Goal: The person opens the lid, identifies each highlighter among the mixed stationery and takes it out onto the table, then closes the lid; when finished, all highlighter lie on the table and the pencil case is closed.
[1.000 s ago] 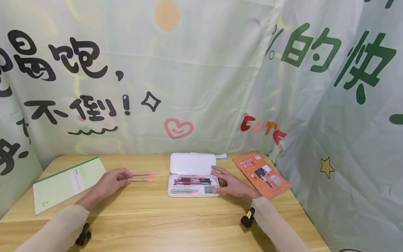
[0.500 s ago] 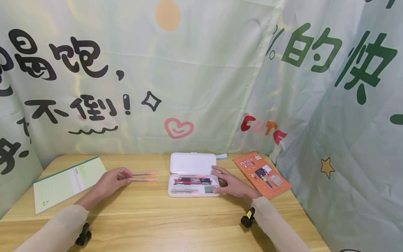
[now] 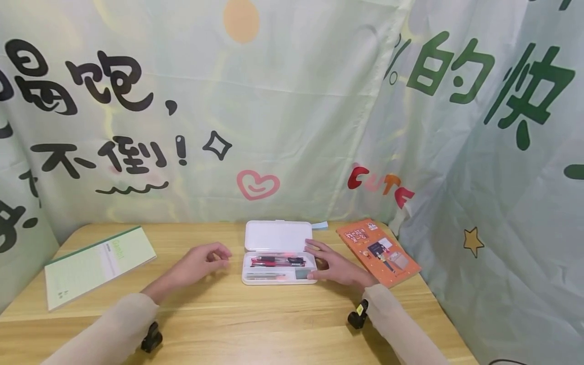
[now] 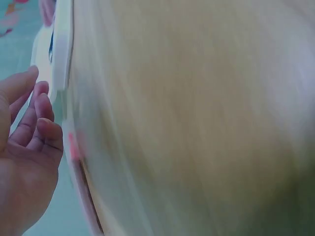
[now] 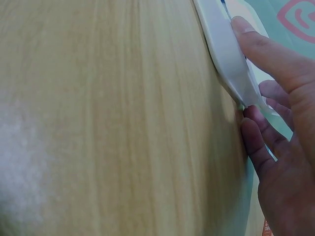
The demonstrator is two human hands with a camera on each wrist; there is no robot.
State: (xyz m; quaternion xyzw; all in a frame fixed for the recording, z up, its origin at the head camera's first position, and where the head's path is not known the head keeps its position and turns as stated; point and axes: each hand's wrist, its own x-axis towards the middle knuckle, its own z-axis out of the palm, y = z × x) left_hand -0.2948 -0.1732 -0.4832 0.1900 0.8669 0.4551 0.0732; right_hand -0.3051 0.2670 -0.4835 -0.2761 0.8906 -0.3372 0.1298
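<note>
An open white pencil case lies on the table, with pens and a grey block inside. My right hand grips its right end; in the right wrist view, the thumb lies over the case's edge and fingertips touch its end. My left hand hovers just left of the case, apart from it, fingers loosely bent. Nothing shows between those fingers in the left wrist view. Beyond that hand, a slim pink-tipped pen lies on the table; the head view hides it behind the hand.
A pale green notepad lies at the table's left. On the right sits an orange booklet, close to my right hand. A printed curtain hangs along the back and both sides. The wooden table extends in front of the case.
My left hand has moved right, toward the case, away from the notepad. The two slim pens formerly at its fingertips are now hidden in the head view. The right hand stays on the case.
</note>
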